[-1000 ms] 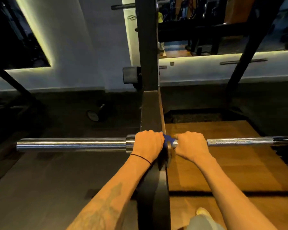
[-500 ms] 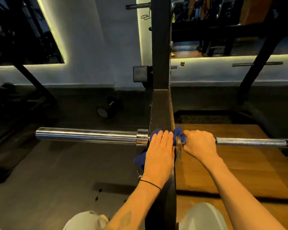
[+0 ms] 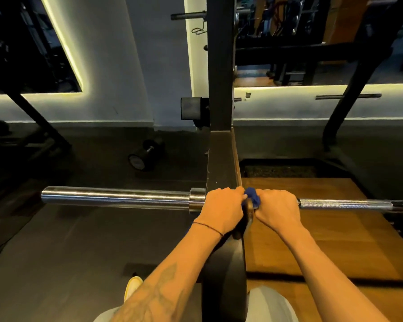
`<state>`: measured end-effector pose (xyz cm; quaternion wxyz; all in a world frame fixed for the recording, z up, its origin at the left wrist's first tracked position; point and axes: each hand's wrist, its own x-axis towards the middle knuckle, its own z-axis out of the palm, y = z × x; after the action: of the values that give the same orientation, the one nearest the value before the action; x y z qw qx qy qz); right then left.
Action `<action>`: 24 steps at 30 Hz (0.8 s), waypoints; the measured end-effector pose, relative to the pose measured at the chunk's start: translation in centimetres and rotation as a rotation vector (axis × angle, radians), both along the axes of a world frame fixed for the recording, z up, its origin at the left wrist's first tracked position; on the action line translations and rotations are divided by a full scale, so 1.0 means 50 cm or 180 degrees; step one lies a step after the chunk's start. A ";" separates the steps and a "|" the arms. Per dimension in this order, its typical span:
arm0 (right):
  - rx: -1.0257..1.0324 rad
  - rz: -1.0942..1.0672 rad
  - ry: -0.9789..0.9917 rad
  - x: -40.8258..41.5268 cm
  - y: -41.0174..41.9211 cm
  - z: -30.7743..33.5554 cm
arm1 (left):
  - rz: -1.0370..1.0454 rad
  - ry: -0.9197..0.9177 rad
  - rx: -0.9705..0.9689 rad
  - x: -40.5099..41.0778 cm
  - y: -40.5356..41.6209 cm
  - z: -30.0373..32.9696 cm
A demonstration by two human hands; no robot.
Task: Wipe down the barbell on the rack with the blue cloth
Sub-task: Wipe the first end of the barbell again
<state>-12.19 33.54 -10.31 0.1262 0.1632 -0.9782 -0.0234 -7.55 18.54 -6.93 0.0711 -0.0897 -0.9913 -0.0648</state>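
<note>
Barbell (image 3: 116,195) lay across rack upright (image 3: 220,89) — heavy, rigid, slick steel; blue cloth (image 3: 252,197) soft, bunched between left hand (image 3: 222,209) and right hand (image 3: 277,211), both curled round bar; best gripped wrapped over shaft.

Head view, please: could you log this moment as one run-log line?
left hand: grips barbell | right hand: grips barbell | blue cloth: bunched between hands at rack upright | dumbbell: on floor
</note>
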 end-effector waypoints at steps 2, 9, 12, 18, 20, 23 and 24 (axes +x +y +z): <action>0.0017 0.0027 -0.0006 -0.001 0.004 0.001 | -0.0085 0.0228 0.0394 0.038 -0.012 -0.006; -0.0045 0.0068 0.0049 -0.003 0.005 -0.003 | 0.0266 0.0639 0.1640 0.169 -0.129 0.003; -0.0010 0.0028 0.0156 0.004 0.004 -0.001 | 0.0784 0.1294 0.2225 0.181 -0.205 0.040; 0.0053 -0.0017 0.0121 0.015 -0.006 0.012 | 0.0827 0.2327 0.2645 0.164 -0.246 0.138; 0.0053 -0.0016 0.0109 0.018 -0.009 0.016 | 0.0694 0.2313 0.2652 0.139 -0.229 0.127; 0.0072 -0.0007 0.0069 0.023 -0.013 0.021 | 0.0387 0.1399 0.2484 0.090 -0.188 0.069; 0.0080 -0.0004 0.0052 0.023 -0.013 0.023 | 0.0366 0.1005 0.2175 0.071 -0.176 0.048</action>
<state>-11.01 32.88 -9.17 0.1322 0.1639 -0.9769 -0.0372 -3.99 9.76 -4.52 0.2523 -0.0139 -0.8928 -0.3730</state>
